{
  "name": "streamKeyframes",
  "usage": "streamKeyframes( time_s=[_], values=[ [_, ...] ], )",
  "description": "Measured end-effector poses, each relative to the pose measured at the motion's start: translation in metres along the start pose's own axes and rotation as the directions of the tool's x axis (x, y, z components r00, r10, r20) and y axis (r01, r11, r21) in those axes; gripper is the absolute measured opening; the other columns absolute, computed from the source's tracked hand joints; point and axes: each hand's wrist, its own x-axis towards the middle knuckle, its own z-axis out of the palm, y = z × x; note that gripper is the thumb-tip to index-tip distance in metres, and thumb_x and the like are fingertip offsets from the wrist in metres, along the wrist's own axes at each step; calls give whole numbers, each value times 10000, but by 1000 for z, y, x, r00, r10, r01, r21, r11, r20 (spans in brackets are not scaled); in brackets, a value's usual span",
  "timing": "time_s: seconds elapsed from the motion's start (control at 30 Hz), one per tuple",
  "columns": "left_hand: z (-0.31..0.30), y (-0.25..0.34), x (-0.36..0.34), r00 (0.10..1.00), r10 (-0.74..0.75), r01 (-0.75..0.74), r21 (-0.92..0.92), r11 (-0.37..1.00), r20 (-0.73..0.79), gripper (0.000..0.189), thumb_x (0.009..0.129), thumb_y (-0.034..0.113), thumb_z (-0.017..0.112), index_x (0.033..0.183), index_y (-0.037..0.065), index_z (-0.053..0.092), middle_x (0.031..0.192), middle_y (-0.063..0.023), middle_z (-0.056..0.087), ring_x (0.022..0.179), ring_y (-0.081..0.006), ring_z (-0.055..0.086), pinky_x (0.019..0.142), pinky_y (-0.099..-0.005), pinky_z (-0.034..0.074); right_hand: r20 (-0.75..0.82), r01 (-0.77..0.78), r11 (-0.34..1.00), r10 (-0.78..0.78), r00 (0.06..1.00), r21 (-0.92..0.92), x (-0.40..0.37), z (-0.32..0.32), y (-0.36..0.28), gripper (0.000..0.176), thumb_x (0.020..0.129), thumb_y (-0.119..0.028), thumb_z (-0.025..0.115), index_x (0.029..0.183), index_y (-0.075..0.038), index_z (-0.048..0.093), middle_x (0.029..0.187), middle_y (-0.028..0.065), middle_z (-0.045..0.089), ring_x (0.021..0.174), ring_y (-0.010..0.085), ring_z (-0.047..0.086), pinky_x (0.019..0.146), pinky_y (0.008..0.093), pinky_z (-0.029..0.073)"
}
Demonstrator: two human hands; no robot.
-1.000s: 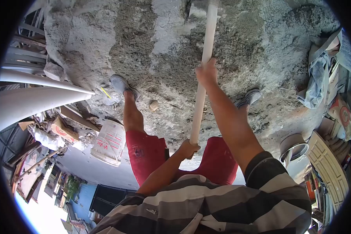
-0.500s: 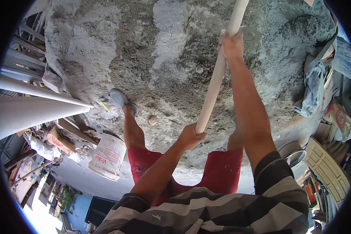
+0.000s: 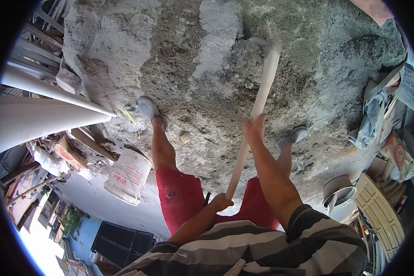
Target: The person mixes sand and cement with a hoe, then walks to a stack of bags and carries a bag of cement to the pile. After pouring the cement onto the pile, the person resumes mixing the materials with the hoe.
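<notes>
A long wooden-handled hoe (image 3: 258, 99) slopes up from my lap over a bed of grey sand-and-cement mix (image 3: 175, 60). Low on the handle, close to my shorts, my left hand (image 3: 221, 202) is wrapped round its near end. Farther up, about the middle of the shaft, my right hand (image 3: 254, 130) grips it. At the far end the tool's head is blurred and partly hidden against a heap of loose mix (image 3: 248, 53), so its blade is hard to make out. My shoes stand on the mix, one on either side of the handle.
A white bucket (image 3: 129, 176) lies at left, near large white pipes (image 3: 50, 108). A small round lump (image 3: 185, 138) sits between my feet. To the right are another bucket (image 3: 338, 191), a cream panelled door (image 3: 379, 209), paper sacks (image 3: 395, 154) and plastic sheeting (image 3: 372, 115).
Both hands have come back toward my body, drawing the hoe with them. Its far end is now in view by the heap, and my right shoe shows.
</notes>
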Motion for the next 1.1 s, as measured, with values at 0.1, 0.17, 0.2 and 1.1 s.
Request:
streamKeyframes(
  time_s=[0.1, 0.17, 0.2, 1.1],
  values=[
    [37, -37, 1, 934, -258, 166, 338, 926, 249, 531, 632, 448, 828, 1018, 97, 733, 1027, -144, 707, 951, -333, 668, 856, -404, 508, 5, -83, 985, 83, 997, 153, -70, -22, 58, 539, 729, -74, 634, 1187, -16, 356, 877, 193, 592, 722, 318, 644, 630, 428, 528],
    [36, -32, -3, 935, -220, 120, 333, 935, 280, 526, 634, 448, 827, 1032, 119, 727, 1030, -136, 705, 959, -331, 665, 863, -405, 506, 1, -109, 967, 112, 994, 231, -91, -37, 55, 523, 716, -49, 634, 1173, -19, 381, 838, 174, 587, 662, 288, 636, 588, 411, 524],
    [30, -23, -2, 943, -168, 71, 320, 945, 289, 523, 637, 448, 825, 1046, 140, 720, 1033, -128, 702, 967, -329, 663, 869, -406, 503, 24, -72, 927, 69, 997, 369, -86, -45, 43, 505, 714, -26, 628, 1164, -17, 397, 810, 152, 574, 612, 259, 616, 550, 393, 512],
    [44, -5, 6, 970, -105, 41, 276, 960, 221, 474, 656, 431, 783, 973, 84, 720, 1010, -162, 703, 966, -319, 664, 876, -406, 501, 176, -204, 814, 126, 976, 545, -81, -47, 56, 433, 725, 15, 600, 1117, -42, 424, 705, 80, 518, 504, 211, 569, 448, 350, 485]
  ],
)
